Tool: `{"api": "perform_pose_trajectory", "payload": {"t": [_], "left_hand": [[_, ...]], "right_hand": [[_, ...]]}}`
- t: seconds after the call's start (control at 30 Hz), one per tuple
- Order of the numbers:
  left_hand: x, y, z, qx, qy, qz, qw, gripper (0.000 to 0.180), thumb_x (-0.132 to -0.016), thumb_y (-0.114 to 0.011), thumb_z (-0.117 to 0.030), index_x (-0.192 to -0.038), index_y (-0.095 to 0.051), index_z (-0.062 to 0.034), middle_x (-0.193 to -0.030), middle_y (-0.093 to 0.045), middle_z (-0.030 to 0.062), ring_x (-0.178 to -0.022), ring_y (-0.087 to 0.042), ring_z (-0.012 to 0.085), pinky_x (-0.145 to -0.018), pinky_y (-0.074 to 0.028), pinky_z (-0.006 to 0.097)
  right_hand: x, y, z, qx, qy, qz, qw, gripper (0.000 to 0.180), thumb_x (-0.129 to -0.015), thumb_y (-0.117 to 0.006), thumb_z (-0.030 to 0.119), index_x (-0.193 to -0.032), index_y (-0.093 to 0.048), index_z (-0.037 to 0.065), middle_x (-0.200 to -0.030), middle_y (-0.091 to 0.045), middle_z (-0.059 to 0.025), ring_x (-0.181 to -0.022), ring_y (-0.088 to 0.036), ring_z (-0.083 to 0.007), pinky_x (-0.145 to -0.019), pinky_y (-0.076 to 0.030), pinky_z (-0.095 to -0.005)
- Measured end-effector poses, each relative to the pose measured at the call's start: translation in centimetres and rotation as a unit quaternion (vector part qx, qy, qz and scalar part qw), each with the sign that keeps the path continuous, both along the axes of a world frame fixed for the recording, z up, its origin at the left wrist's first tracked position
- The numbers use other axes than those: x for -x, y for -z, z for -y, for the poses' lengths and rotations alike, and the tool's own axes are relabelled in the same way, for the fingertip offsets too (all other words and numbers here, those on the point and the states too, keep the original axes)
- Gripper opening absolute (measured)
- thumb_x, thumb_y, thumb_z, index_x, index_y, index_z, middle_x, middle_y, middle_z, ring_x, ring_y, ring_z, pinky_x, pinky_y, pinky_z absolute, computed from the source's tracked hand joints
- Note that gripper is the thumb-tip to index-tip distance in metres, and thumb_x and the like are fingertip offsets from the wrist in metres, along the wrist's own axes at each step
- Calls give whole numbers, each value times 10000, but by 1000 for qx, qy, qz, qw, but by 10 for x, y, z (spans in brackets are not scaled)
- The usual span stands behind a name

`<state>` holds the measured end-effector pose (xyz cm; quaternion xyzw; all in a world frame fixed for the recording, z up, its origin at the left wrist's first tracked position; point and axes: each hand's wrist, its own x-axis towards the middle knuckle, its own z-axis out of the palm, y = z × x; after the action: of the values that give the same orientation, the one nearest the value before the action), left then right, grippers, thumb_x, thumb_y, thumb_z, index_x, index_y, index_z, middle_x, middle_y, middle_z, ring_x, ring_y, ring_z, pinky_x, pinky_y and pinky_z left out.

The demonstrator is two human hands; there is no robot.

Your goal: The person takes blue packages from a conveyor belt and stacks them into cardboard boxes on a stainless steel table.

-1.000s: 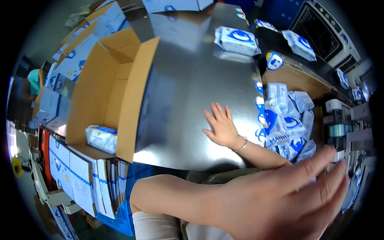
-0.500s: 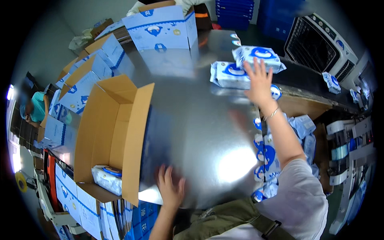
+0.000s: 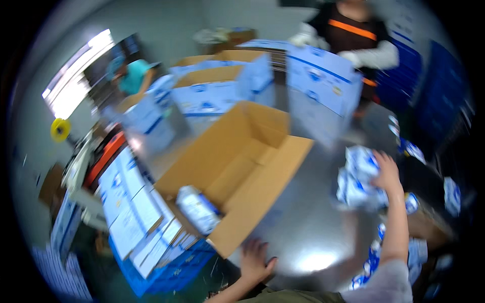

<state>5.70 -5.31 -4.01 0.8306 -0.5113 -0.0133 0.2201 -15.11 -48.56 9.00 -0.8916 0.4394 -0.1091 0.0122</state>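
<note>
A shiny metal table point(image 3: 323, 222) is seen in a storeroom crowded with printed cartons. The left hand point(image 3: 255, 260) is laid flat, fingers spread, at the near edge beside an open cardboard box point(image 3: 242, 166). The right hand point(image 3: 386, 171) is closed on blue-and-white packets point(image 3: 356, 182) (blurred); bare tabletop lies between the hands.

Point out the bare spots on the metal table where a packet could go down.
The metal table is bare between the open cardboard box and the blue-and-white packets under the right hand, and on to the glare patch beside the left hand. The far end is crowded with printed cartons; the right edge holds more packets.
</note>
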Motion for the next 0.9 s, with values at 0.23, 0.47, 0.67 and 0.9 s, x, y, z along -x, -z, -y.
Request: {"api": "perform_pose_trajectory", "payload": {"t": [0.23,0.47,0.67,0.9], "left_hand": [[4,-2,-4,14,12,6,1000,606,-819,-613,-460,-1256,-517,-52,-1337,-452,189,-1298,-364,365,-1058,-245,552],[13,-5,-11,-23,2,-3,1000,647,-835,-601,-467,-1304,-479,-38,-1412,-383,202,-1361,-287,360,-1100,-187,552],[34,-8,-7,88,79,-72,990,700,-819,-664,-364,-1367,-382,-33,-1439,-322,222,-1361,-276,399,-1104,-230,525],[36,-67,5,59,145,40,987,1087,-638,-802,-440,-1498,-219,-123,-1535,-154,244,-1431,-132,404,-1110,-141,601]], "right_hand": [[35,16,-278,57,-85,-60,993,1188,-352,-877,258,-1397,-352,52,-1475,-290,-245,-1380,-251,-439,-1127,-115,-604],[1,-11,-270,5,-138,27,990,1176,-341,-892,307,-1371,-394,34,-1386,-399,-240,-1314,-358,-405,-1132,-175,-551],[-14,14,-129,-251,-74,119,958,1023,-495,-856,470,-1340,-481,32,-1183,-620,-225,-1111,-583,-382,-969,-445,-406],[-42,2,-185,-198,-113,-9,974,1102,-540,-728,725,-1374,-450,62,-1172,-615,-254,-1090,-595,-397,-936,-466,-421]]}}
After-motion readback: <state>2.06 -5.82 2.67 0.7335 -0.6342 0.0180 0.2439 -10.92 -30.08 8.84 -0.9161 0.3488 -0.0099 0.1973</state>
